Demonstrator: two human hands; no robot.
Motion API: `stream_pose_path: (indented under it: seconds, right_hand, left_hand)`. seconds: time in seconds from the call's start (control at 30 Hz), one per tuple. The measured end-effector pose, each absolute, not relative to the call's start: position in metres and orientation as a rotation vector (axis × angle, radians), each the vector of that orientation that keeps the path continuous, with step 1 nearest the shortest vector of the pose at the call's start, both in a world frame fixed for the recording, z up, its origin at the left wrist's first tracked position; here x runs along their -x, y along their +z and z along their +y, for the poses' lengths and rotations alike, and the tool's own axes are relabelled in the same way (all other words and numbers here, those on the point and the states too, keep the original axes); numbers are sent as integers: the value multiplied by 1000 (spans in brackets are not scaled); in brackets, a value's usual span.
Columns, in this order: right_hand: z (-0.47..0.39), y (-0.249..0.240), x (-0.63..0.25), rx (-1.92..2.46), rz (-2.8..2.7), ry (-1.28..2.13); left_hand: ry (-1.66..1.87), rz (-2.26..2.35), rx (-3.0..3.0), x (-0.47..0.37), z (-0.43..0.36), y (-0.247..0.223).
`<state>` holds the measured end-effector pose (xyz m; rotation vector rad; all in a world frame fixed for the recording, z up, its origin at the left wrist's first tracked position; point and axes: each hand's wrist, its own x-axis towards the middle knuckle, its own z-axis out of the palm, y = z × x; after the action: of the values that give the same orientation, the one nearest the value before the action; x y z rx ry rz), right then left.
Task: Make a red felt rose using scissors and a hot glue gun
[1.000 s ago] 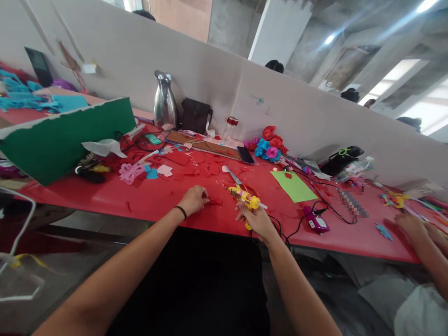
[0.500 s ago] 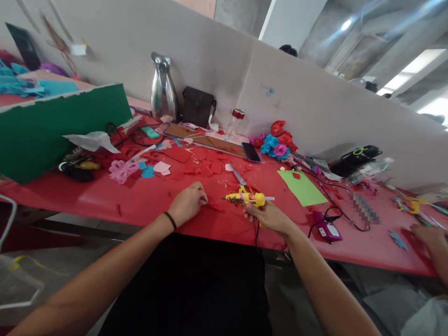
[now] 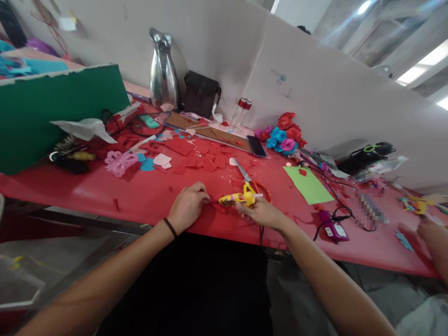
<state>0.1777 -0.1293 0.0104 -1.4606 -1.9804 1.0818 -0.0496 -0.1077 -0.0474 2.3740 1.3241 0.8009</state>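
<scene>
Pinching the near end of a red piece (image 3: 220, 206), the person's left hand (image 3: 186, 206) rests low over the red table (image 3: 147, 200), thumb and fingertips pressed together; a dark band (image 3: 170, 228) circles the wrist. Opposite, the right hand (image 3: 262, 213) is curled around the grip of a yellow glue gun (image 3: 243, 199), nozzle toward the left hand and by the red piece, pale glue stick (image 3: 259, 195) out the back, cord (image 3: 262, 237) hanging below. Handling, as judged: gun light but stiff, cord likely to drag; best held by the grip, skin clear of the nozzle, probably hot. Red piece looks thin, soft, nearly weightless, apt to crease or stick to fingers; an edge hold suits it. Its outline blurs against the red surface, exact shape not readable. Just beyond the gun, open scissors (image 3: 244, 171); to the right, a purple adapter (image 3: 334, 229) and green sheet (image 3: 308, 185). Farther right, another person's hand (image 3: 433, 233). Past the scissors, red scraps (image 3: 210, 161), then a phone (image 3: 256, 146) beside a bunch of paper roses (image 3: 285, 135). Farthest, by the partition (image 3: 315, 93): glass bottle (image 3: 239, 119), dark pouch (image 3: 201, 93), metal jug (image 3: 164, 74).
</scene>
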Motion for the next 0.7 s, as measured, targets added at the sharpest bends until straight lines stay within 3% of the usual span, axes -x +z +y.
stream_pose_path:
  seconds: [0.57, 0.7]
  right_hand:
    - [-126, 10, -172, 1459, -2219, 888]
    - [-136, 15, -169, 1728, -2375, 424]
  left_hand:
    - [824, 1310, -2384, 49, -109, -47]
    - [809, 1306, -2369, 49, -109, -46]
